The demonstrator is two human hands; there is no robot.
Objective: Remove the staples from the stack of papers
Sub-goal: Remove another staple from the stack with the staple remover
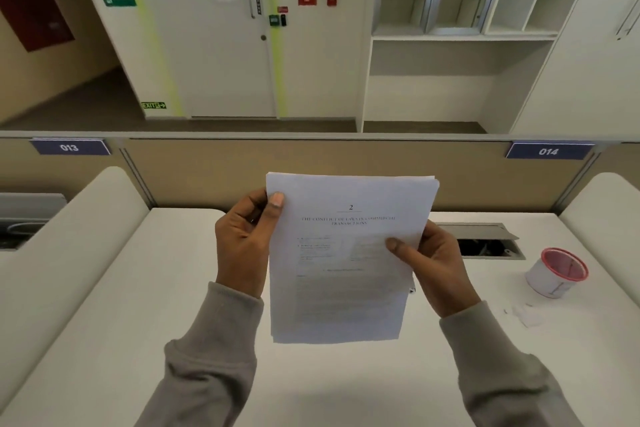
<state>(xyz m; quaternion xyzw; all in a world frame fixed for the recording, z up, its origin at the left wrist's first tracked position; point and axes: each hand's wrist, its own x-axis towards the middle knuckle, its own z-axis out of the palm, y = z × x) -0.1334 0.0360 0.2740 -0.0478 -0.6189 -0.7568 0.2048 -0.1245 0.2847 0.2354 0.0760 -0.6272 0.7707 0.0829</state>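
A stack of white printed papers (346, 288) is held upright above the white desk (138, 322), its front page headed "2". My left hand (242, 243) grips the stack's upper left edge, thumb pressed on the top left corner. My right hand (433, 267) holds the right edge at mid height, thumb on the front page. A small dark object shows under the right hand at the paper's edge; I cannot tell what it is. No staple is visible from here.
A white cup with a red rim (556, 272) lies tilted on the desk at the right, with small paper scraps (524, 314) in front of it. An open cable hatch (485, 241) sits behind the right hand. Beige partitions (346, 159) enclose the desk.
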